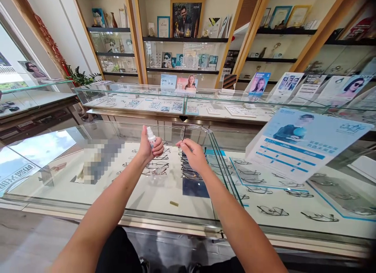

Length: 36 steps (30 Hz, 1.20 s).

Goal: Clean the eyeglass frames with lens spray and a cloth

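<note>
My left hand (148, 149) is wrapped round a small white spray bottle (150, 135), held upright with the thumb raised beside its nozzle. To its right, my right hand (192, 152) pinches a thin-framed pair of eyeglasses (182, 134) between thumb and fingers. One lens stands up above the fingertips; the rest of the frame is hard to make out. Both hands are over a glass display counter (138, 216). Beneath the glass, rows of eyeglasses (155, 171) lie on a white base, some of them hidden by my hands and forearms.
A large blue-and-white sign (308, 141) leans on the counter at the right. More eyeglasses (273, 211) lie under the glass there. Across from me stands a second glass showcase (132, 104) with cards on top. Shelves (185, 39) with framed pictures line the wall.
</note>
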Tool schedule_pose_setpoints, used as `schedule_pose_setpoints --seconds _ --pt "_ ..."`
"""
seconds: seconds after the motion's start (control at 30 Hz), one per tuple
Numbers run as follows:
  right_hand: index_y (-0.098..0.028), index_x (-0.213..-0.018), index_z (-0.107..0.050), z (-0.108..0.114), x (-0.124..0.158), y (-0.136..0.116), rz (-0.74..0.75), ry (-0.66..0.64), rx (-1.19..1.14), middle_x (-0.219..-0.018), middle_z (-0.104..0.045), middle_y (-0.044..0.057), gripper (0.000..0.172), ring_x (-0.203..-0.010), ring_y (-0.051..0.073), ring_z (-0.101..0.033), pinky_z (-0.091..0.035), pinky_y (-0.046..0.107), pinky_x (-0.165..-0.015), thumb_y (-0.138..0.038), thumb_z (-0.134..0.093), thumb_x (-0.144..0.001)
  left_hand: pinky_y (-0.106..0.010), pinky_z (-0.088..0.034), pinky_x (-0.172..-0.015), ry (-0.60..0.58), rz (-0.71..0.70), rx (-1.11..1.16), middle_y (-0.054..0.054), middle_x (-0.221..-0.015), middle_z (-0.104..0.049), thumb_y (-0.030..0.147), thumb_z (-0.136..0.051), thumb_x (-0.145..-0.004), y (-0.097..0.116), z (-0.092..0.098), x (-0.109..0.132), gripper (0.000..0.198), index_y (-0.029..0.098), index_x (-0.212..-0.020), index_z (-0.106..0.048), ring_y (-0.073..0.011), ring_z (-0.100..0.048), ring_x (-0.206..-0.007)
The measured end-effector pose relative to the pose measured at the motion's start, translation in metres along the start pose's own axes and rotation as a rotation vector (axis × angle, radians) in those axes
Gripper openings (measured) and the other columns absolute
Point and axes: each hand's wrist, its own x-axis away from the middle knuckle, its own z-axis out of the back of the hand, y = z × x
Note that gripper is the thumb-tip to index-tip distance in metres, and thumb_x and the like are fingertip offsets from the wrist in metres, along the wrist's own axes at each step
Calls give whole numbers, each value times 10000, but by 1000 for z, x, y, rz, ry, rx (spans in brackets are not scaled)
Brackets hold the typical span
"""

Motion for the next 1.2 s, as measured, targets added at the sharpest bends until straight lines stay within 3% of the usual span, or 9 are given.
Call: schedule_pose_setpoints --seconds 0.23,0.37,0.57,0.77,0.87,1.0,1.1,1.2 --pt "-226 -983 -797 -13 6 -6 -118 -125 -161 -1032 -789 64 414 -1002 237 -683 -515 381 -953 -607 -639 -1024 -286 -442 -560 142 -164 -299 -31 -555 -512 876 -548 -849 -10 -15 -1 726 199 -592 -605 -150 -524 -547" --pt "-230 -940 -809 -14 5 -9 -123 -178 -263 -1024 -809 60 444 -989 232 -693 -530 386 -973 -648 -670 -1003 -295 -421 -559 144 -116 -402 -33 -552 -518 804 -571 -860 -16 -18 -1 667 199 -582 -602 -145 -485 -529" --pt "-242 -925 -826 -15 4 -14 -114 -213 -336 -1026 -828 57 437 -963 235 -719 -544 390 -950 -650 -686 -996 -305 -394 -525 115 -150 -370 -30 -516 -478 810 -580 -875 -18 -22 -1 687 206 -548 -577 -150 -455 -503" --pt "-239 -932 -811 -6 1 -9 -156 -122 -374 -1092 -833 67 413 -983 232 -731 -570 383 -946 -635 -707 -984 -306 -385 -535 73 -145 -372 -37 -496 -455 897 -519 -898 -14 -21 1 773 213 -543 -571 -158 -447 -504" --pt "-246 -947 -792 -1 -3 -3 -187 -38 -440 -1141 -834 73 373 -1027 242 -750 -586 380 -938 -609 -716 -980 -315 -376 -548 39 -136 -432 -47 -501 -470 854 -490 -941 -16 -17 1 756 214 -548 -577 -162 -446 -503" --pt "-245 -1004 -768 1 -5 0 -210 -25 -470 -1188 -838 88 389 -1030 246 -771 -607 389 -943 -626 -698 -983 -319 -345 -566 16 -145 -631 -54 -488 -486 768 -563 -935 -23 -12 0 699 207 -517 -565 -157 -433 -502" --pt "-247 -1010 -756 2 -5 -3 -205 -31 -468 -1208 -838 86 405 -1035 245 -778 -612 401 -968 -645 -685 -984 -324 -409 -620 149 -209 -604 -61 -583 -568 758 -521 -976 -19 -1 -3 676 195 -617 -628 -177 -526 -572" --pt "-258 -1004 -744 5 -6 -5 -198 -12 -488 -1191 -836 81 401 -1030 249 -775 -625 423 -974 -654 -693 -970 -320 -499 -737 516 -402 -519 -53 -757 -644 685 -546 -1002 -2 26 -8 532 203 -803 -652 -198 -622 -727"
